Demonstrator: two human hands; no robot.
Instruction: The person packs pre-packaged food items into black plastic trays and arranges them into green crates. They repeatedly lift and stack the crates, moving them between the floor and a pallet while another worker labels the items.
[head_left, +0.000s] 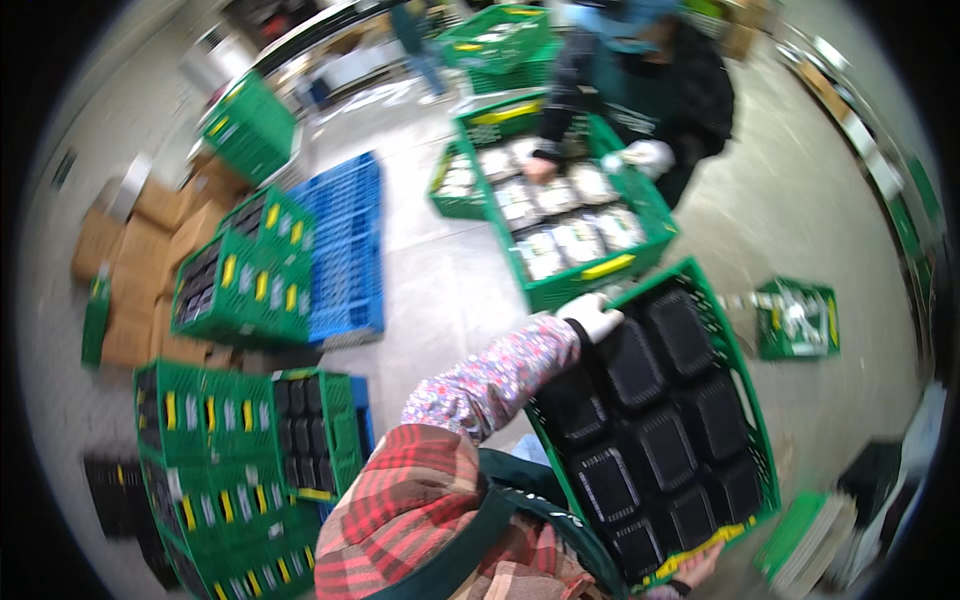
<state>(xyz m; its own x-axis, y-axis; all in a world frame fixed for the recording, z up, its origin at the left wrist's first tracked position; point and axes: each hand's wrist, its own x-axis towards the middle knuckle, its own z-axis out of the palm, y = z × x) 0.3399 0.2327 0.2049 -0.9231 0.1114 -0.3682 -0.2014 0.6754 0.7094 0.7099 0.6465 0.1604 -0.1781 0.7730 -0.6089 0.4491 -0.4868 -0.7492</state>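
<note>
My left hand (598, 316), in a white glove, grips the far end of a green plastic crate (742, 390). Bare-skinned, my right hand (699, 568) holds the same crate's near end beside its yellow handle (694, 553). Rows of black plastic trays (670, 450) lie in that crate, which is tilted across my front. Just beyond my left hand stands another green crate (517, 281) with packed white goods (577, 238) in clear-topped packs. A co-worker leans over it, one hand (540, 169) among the packs and a gloved hand (649, 157) at its side.
Green crates (214, 412) of black trays are stacked at the left, near a blue pallet (349, 255) and cardboard boxes (135, 277). A small green crate (799, 319) with loose wrapping sits on the floor at the right. More green crates (495, 45) stand beyond the co-worker.
</note>
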